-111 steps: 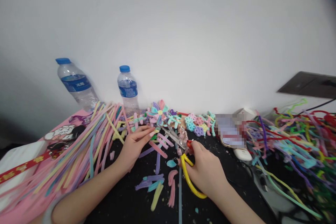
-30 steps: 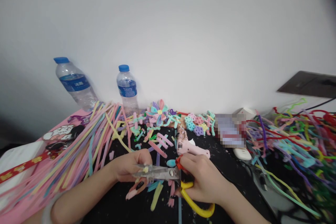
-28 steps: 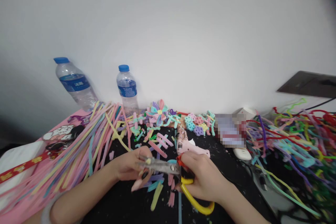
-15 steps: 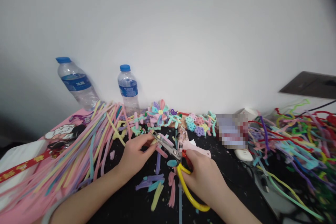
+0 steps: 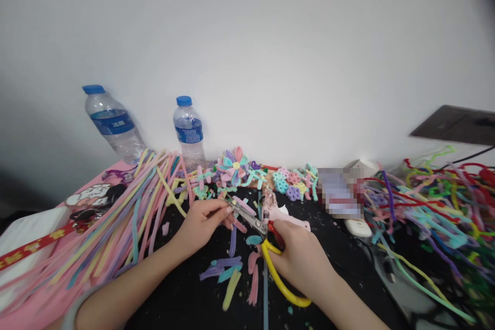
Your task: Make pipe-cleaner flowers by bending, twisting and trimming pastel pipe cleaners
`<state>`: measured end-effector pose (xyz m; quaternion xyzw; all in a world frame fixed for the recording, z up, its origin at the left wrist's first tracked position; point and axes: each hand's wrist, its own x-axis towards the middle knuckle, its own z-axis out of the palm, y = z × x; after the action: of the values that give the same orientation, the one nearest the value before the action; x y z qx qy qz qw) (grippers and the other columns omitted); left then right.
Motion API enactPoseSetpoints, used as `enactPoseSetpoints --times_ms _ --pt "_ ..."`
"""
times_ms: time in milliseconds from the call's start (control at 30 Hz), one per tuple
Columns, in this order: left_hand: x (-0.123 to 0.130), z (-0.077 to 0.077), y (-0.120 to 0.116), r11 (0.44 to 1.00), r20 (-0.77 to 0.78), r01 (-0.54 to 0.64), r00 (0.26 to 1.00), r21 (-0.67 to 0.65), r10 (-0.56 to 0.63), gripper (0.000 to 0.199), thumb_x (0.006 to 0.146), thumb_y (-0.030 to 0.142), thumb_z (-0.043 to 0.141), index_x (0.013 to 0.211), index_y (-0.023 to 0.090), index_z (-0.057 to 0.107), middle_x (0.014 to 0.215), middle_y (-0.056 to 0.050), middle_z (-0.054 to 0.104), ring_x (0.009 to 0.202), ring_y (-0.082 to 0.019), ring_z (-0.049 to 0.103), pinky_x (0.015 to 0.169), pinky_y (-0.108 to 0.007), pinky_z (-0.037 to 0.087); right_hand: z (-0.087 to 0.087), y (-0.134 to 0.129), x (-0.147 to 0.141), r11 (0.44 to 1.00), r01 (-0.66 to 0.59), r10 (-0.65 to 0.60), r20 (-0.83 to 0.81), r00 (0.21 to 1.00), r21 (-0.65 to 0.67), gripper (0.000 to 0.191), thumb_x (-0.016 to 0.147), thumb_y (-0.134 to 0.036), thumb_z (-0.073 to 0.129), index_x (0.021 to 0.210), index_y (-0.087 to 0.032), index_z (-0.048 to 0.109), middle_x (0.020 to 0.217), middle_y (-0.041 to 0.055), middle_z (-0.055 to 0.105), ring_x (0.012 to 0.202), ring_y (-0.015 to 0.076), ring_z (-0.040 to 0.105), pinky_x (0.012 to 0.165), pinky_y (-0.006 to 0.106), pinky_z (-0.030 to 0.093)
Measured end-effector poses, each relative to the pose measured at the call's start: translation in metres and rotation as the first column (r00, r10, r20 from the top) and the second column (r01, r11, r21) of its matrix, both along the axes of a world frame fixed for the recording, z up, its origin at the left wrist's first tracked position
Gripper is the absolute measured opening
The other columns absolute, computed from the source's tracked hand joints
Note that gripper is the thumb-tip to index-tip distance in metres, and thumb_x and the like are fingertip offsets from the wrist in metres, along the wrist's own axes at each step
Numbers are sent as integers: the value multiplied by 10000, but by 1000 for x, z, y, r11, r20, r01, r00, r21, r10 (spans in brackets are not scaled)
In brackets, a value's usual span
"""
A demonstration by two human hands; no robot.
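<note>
Right hand (image 5: 299, 260) around scissors (image 5: 266, 247)

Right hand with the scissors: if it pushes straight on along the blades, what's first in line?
Probably the left hand: the scissors in the right hand point up-left, tips at its fingertips. Depth between tips and fingers is unclear.

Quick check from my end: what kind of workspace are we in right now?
Most likely a craft table against a plain wall. Long pastel pipe cleaners lie fanned out at left, finished pipe-cleaner flowers line the back, and the right hand works yellow-handled scissors near the left hand.
</note>
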<state>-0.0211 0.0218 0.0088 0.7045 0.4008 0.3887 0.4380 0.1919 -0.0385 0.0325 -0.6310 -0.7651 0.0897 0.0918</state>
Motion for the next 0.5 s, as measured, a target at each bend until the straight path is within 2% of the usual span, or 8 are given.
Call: enactPoseSetpoints --times_ms 100,233,400,500 --pt "-2 -6 7 970 173 135 980 -201 -100 257 824 253 530 625 129 635 543 -8 636 519 -125 600 579 -223 458 2 3 3 999 -33 33 -11 999 -2 193 731 -316 573 658 -200 437 634 -21 534 555 132 472 481 220 204" --pt "-4 -12 12 879 408 290 905 -380 -122 251 783 274 598 597 110 634 564 -22 637 460 -105 573 489 -205 450 3 7 8 996 -89 89 -12 996 22 199 712 -286 582 651 -201 413 635 -30 510 554 121 443 490 213 213" --pt "-4 -9 7 759 577 444 809 -477 -110 182 724 276 672 670 104 645 490 -11 600 389 -85 522 380 -167 398 3 7 13 986 -159 160 -23 987 43 255 701 -301 603 640 -203 376 630 -40 495 552 116 434 502 209 229" --pt "-3 -9 5 736 631 472 772 -485 -79 186 695 289 702 679 116 635 466 10 576 362 -72 494 374 -164 394 3 6 12 984 -172 173 -23 985 43 244 707 -316 601 661 -207 389 651 -34 512 577 128 464 508 213 246"
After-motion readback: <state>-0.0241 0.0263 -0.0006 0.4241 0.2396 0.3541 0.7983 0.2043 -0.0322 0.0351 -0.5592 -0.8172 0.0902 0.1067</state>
